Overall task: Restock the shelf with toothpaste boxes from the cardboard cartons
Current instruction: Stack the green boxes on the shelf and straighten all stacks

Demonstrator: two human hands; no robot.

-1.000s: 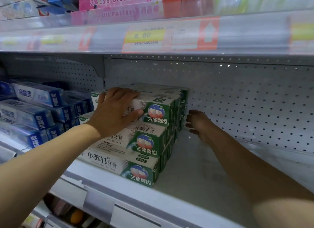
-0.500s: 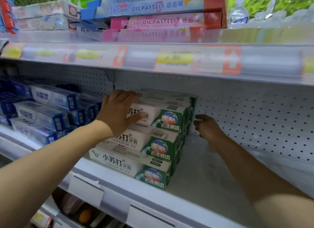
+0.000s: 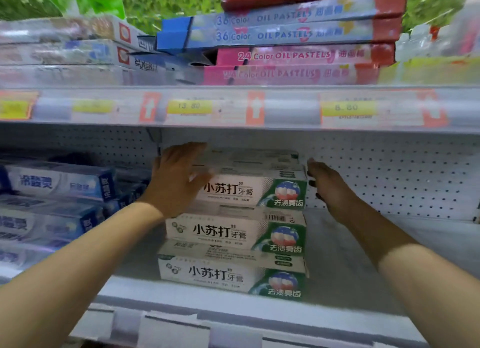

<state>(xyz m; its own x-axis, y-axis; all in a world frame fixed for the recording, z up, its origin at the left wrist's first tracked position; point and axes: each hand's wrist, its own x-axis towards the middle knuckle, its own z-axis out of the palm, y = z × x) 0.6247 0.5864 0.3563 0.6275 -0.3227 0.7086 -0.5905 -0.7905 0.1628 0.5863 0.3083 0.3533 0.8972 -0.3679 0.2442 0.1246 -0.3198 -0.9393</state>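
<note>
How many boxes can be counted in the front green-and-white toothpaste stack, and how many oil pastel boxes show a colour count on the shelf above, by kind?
Green-and-white toothpaste boxes in the front stack: 3
"36 Color" oil pastel boxes: 2
"24 Color" oil pastel boxes: 2
Total: 7
More green boxes lie behind the top one, but they are too blurred to count.

Three green toothpaste boxes [image 3: 233, 233] face the shelf's front edge in one stack. Three blue boxes [image 3: 59, 183] show front-on at its left. Five pastel boxes [image 3: 293, 33] lie above. Two hands.
</note>
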